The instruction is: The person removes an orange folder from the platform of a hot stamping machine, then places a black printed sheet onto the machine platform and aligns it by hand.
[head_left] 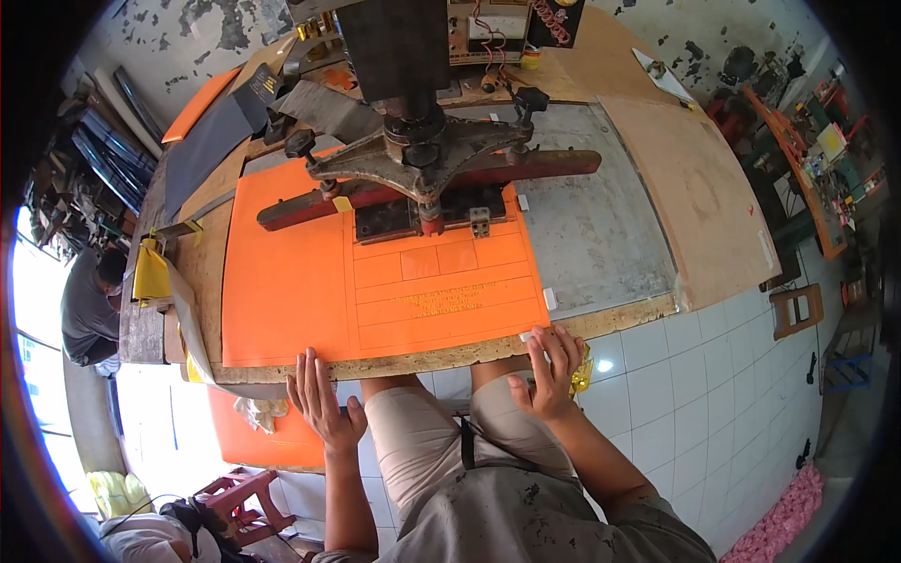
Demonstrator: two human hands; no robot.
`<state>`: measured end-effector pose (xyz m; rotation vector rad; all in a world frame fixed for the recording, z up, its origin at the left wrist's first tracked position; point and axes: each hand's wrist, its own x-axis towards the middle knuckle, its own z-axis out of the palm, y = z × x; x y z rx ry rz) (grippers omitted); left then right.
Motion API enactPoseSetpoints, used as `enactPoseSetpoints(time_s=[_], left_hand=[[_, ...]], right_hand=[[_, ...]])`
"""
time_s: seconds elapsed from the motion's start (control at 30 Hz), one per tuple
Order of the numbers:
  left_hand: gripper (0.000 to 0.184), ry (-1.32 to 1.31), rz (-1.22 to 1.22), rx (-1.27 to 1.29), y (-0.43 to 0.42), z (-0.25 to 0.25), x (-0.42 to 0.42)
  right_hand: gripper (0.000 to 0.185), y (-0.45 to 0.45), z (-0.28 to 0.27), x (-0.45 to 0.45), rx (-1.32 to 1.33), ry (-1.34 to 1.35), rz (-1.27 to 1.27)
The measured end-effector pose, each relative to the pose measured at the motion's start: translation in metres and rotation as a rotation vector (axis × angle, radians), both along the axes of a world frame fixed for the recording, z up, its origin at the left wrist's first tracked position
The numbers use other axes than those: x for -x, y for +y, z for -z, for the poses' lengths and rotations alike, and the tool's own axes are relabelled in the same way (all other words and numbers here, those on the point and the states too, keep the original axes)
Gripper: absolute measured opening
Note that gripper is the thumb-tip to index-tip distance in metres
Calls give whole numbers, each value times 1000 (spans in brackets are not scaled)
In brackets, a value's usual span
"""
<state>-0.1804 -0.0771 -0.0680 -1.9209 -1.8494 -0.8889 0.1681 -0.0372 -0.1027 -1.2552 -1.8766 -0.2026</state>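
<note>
A large orange sheet lies flat on the worktable under a hot-stamping press. Creased lines and several rows of small gold lettering mark its right half. My left hand is at the sheet's near edge, fingers stretched out and apart, holding nothing. By the sheet's near right corner is my right hand, its fingers spread and slightly bent, fingertips beside a small white piece at the table edge. Crumpled gold foil shows just behind that hand.
A grey metal plate and a brown board lie right of the sheet. Yellow foil hangs at the left. Below the table edge is another orange sheet. A person sits at the far left; another is at lower left.
</note>
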Motion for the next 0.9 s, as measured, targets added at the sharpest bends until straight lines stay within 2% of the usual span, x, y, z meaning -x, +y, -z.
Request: enactPoseSetpoints(time_s=[0.37, 0.9], left_hand=[[58, 99, -72, 83, -9, 0, 8], [57, 17, -61, -47, 0, 15, 3]], right_hand=[[53, 6, 9, -1, -82, -56, 25], [48, 24, 22, 11, -259, -19, 76]])
